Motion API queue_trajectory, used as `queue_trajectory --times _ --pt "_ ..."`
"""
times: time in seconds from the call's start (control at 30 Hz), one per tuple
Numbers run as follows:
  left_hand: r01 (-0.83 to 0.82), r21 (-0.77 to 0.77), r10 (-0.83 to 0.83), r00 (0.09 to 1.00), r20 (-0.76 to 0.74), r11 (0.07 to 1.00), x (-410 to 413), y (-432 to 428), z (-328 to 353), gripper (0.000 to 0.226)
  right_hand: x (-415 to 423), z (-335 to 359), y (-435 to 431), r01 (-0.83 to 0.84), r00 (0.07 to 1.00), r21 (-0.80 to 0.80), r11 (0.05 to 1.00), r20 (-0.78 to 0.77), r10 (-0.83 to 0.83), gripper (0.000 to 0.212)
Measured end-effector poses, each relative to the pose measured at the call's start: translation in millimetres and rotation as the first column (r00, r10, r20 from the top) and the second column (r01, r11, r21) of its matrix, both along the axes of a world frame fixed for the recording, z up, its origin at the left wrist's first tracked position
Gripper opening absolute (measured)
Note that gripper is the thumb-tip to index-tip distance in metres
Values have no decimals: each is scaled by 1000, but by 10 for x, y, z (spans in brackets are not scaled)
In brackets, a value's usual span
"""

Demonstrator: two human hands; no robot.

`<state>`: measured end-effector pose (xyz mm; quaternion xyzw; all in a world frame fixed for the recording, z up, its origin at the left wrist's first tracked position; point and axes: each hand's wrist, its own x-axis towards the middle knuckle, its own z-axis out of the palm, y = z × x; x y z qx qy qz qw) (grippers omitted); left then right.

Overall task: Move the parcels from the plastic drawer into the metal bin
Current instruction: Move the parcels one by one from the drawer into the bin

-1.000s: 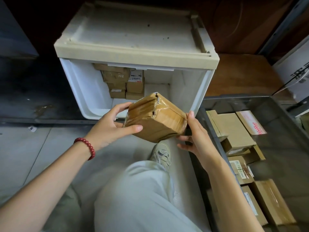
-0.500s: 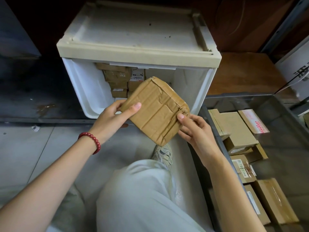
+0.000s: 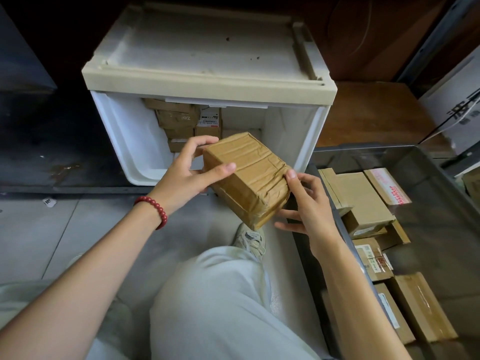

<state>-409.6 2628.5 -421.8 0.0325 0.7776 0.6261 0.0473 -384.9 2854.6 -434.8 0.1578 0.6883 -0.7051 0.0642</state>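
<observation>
Head view, and here's the brown parcel (image 3: pixel 246 175), wrapped all over in shiny tape, up in the air between both hands. It hangs just in front of the open plastic drawer (image 3: pixel 124 141) and left of the metal bin (image 3: pixel 363 148), so it is in neither one.

The left hand (image 3: pixel 187 175) grips the parcel's left end, thumb laid across the top face and fingers curled round the far side. A red bead bracelet (image 3: pixel 155 211) sits on that wrist. The right hand (image 3: pixel 309 203) holds the right-hand corner, with its thumb tip planted on the top edge and the other fingers fanned out below (whether they all touch the underside, I can't tell). The parcel is tilted, near corner dipping toward the floor.

Look into the drawer: a stack of cardboard boxes (image 3: pixel 181 120) is packed against its back wall, one showing a white label.

Over in the bin on the right, several boxes (image 3: pixel 363 201) lie flat on the bottom, some with printed labels.

Down below, a pale trouser leg (image 3: pixel 215 302) stretches forward, and a light sneaker (image 3: pixel 250 239) peeks out directly under the parcel.
</observation>
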Motion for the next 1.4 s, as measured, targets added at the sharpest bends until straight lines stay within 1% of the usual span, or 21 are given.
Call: queue_trajectory --times 0.07,0.13,0.2,0.23,0.3,0.37,0.43,0.5,0.57,0.6,0.67,0.73,0.8,0.87,1.0,1.13,1.23,1.33,1.4 --pt "69 -58 -71 997 -21 996 -27 5 -9 83 0 -14 25 23 1000 40 999 8 -23 39" --pt "91 -119 -96 995 -39 989 -49 21 -11 93 19 -23 57 25 1000 62 998 3 -25 39" --pt "58 -123 -64 997 -42 991 -56 56 0 90 41 -20 107 -31 999 53 998 -15 32 41" --pt "31 -114 -35 999 -39 993 -57 75 7 87 49 -12 136 -90 996 45 995 -23 91 47" --pt "-28 -111 27 1000 -10 993 -53 116 37 79 62 2 192 -216 976 45 975 -24 217 67" --pt "-85 -155 87 996 7 984 -65 154 66 72 65 -1 235 -284 958 79 956 -17 286 84" --pt "-136 -205 140 990 3 969 -87 219 105 70 59 -6 290 -305 951 127 944 -22 310 90" --pt "-178 -218 179 984 -14 960 -98 302 151 73 74 26 335 -292 953 179 940 -31 302 86" --pt "-164 -225 163 986 -22 961 -121 419 194 71 67 84 381 -219 969 234 947 -60 238 72" --pt "-126 -228 126 992 -15 965 -124 495 221 71 52 106 425 -165 977 263 951 -89 195 64" --pt "-25 -217 28 1000 11 976 -144 673 261 75 8 154 557 -52 978 300 953 -180 109 59" --pt "31 -208 -28 1000 14 978 -211 883 276 80 -6 208 731 30 969 290 956 -243 43 56" --pt "46 -237 -53 998 -25 970 -309 1127 307 70 23 232 924 92 963 273 958 -270 -16 53" --pt "62 -256 -77 996 -49 965 -430 1400 344 58 70 194 1140 121 953 296 947 -303 -27 54" --pt "180 -321 -206 977 -48 930 -586 2020 370 49 219 -13 1640 207 970 305 929 -189 -154 64" --pt "304 -384 -340 940 -27 872 -604 2648 226 53 427 -156 2131 321 945 234 918 -135 -297 74" --pt "345 -442 -382 924 5 828 -541 3056 37 57 577 -268 2454 357 934 219 908 -84 -347 69" --pt "421 -468 -448 892 59 777 -442 3375 -226 55 696 -447 2703 365 925 255 895 13 -380 66" --pt "458 -497 -484 871 85 737 -401 3391 -344 62 712 -555 2713 405 903 252 879 39 -427 65"
